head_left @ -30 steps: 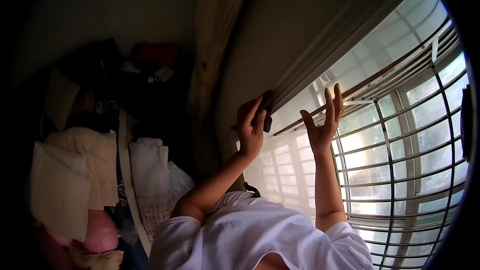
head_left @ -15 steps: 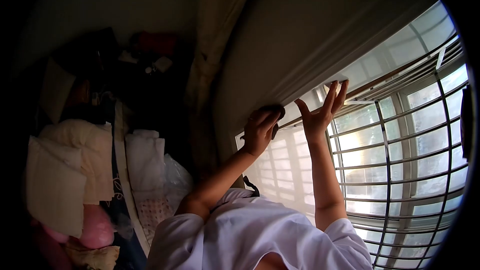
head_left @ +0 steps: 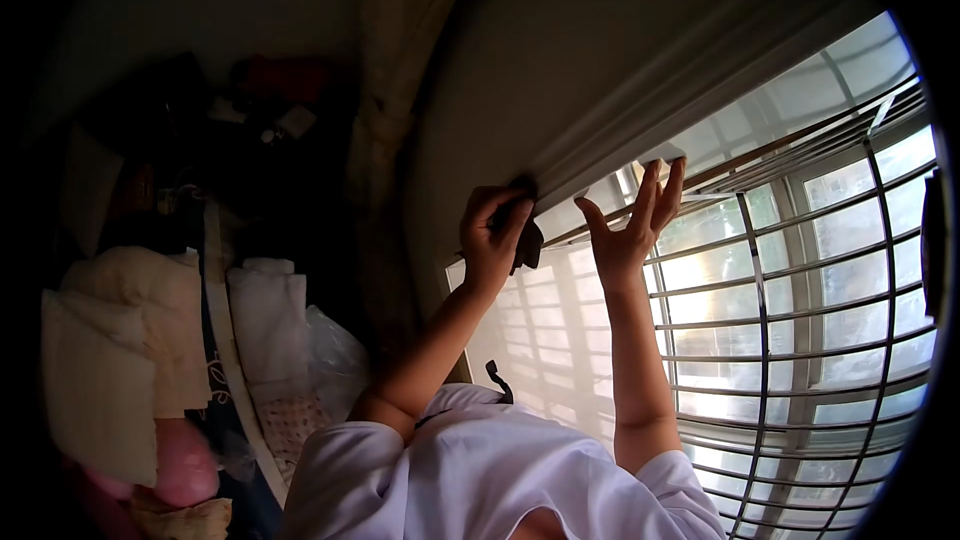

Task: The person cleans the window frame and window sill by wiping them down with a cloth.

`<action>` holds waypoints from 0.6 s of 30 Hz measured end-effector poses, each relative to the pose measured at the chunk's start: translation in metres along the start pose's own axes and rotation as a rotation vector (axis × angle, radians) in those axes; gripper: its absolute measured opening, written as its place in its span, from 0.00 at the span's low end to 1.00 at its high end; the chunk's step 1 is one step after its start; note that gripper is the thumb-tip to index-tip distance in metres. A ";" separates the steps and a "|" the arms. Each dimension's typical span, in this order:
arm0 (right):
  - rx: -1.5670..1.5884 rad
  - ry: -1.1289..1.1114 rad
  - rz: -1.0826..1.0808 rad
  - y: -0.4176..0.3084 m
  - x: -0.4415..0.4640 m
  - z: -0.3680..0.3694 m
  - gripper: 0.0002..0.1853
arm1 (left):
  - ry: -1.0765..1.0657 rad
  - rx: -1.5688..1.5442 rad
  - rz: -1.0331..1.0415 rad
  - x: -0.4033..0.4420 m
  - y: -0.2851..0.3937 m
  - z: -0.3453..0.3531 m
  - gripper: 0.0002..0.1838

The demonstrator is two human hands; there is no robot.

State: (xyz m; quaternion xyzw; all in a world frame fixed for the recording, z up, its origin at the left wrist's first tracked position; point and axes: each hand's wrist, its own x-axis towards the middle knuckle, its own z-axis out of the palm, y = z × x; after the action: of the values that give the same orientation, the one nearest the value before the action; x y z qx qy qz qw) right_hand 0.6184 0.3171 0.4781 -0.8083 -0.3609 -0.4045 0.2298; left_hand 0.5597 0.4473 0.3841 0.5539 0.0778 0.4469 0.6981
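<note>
My left hand [head_left: 487, 248] is raised to the edge of the white window surround [head_left: 600, 155]. Its fingers are closed on a dark cloth [head_left: 529, 246], which hangs below the fingertips. To its right, my right hand [head_left: 632, 230] is up with fingers spread and nothing held. Its longer fingertips reach the pale ledge along the top of the window, and the thumb points toward the surround.
A window with a dark metal grille [head_left: 765, 320] fills the right side. A long curtain [head_left: 385, 110] hangs left of the surround. Folded cream cloths [head_left: 105, 340], a white cloth [head_left: 268, 325] and a clear plastic bag [head_left: 335, 355] lie at lower left.
My left hand has turned and shifted slightly up and left, and more of the dark cloth hangs in sight. My right hand keeps its spread pose; the whole view has shifted a little.
</note>
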 end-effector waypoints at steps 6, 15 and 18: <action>0.041 0.020 -0.003 0.001 -0.002 0.006 0.53 | -0.199 -0.184 -0.431 0.020 0.010 -0.013 0.07; 0.065 0.029 -0.010 -0.001 -0.001 0.006 0.53 | -0.170 -0.125 -0.417 0.014 0.015 -0.011 0.07; 0.068 0.022 0.003 -0.002 -0.003 0.004 0.52 | -0.170 -0.192 -0.424 0.021 0.016 -0.006 0.05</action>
State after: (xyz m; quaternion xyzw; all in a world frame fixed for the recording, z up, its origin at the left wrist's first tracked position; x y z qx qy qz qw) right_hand 0.6172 0.3199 0.4742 -0.7960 -0.3706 -0.4007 0.2618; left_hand 0.5599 0.4659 0.4032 0.4919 0.0904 0.2474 0.8299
